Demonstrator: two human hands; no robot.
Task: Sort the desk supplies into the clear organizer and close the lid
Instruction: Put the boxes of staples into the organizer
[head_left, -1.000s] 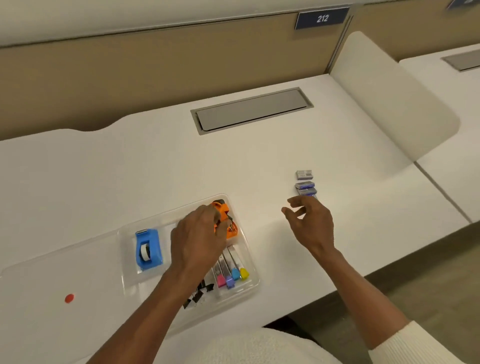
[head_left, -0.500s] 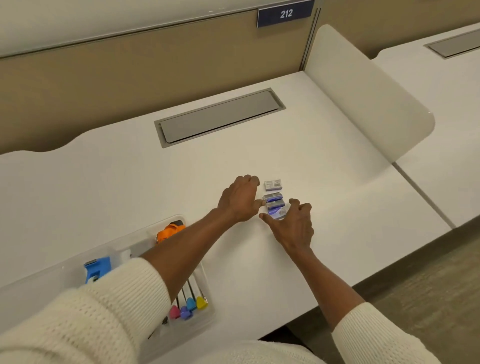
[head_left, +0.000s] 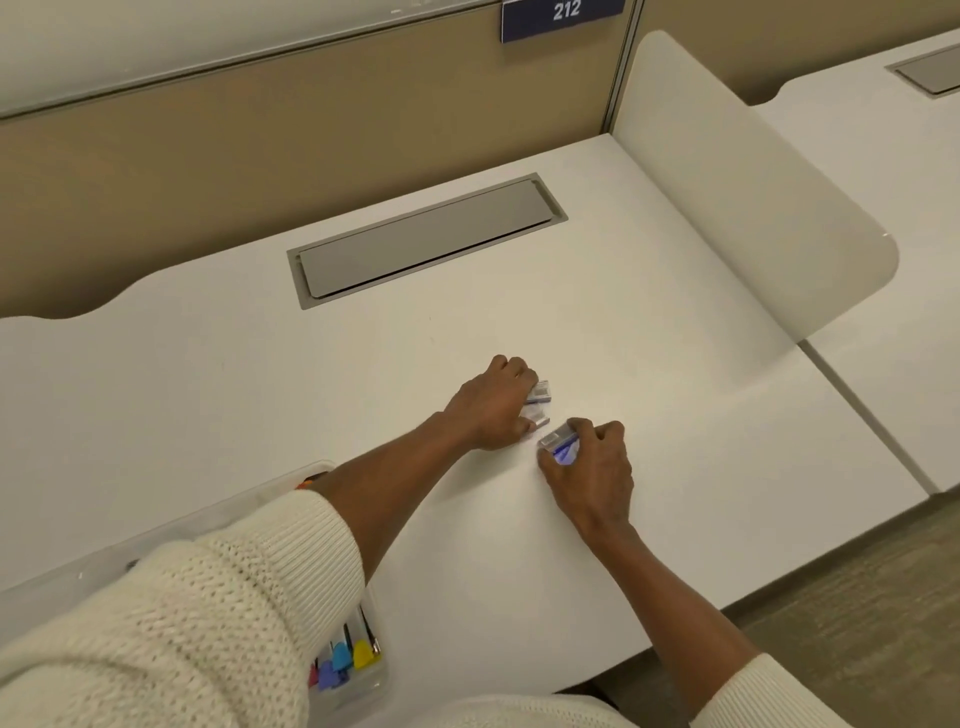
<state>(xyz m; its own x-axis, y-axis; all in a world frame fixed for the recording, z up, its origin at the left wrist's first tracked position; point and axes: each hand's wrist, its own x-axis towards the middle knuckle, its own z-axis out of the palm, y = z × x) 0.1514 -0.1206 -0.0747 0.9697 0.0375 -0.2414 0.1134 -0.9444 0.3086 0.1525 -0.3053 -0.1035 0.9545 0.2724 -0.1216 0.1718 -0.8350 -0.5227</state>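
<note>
Both hands out on my desk (head_left: 675, 415), left hand (head_left: 493, 405) curled over two small boxes (head_left: 538, 400), right hand (head_left: 592, 467) pinching a third box (head_left: 560, 446) just beside them

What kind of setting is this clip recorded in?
Most likely an open-plan office or study-room workstation: a white desk with a built-in cable hatch, a numbered plate reading 212 on the partition, and a curved divider separating it from the next desk.

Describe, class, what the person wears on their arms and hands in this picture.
Both arms wear a cream, chunky-knit sweater with ribbed cuffs, the left sleeve and the right sleeve pushed up so the forearms are bare. The left hand and right hand are bare: no gloves, rings or watch visible.
</note>
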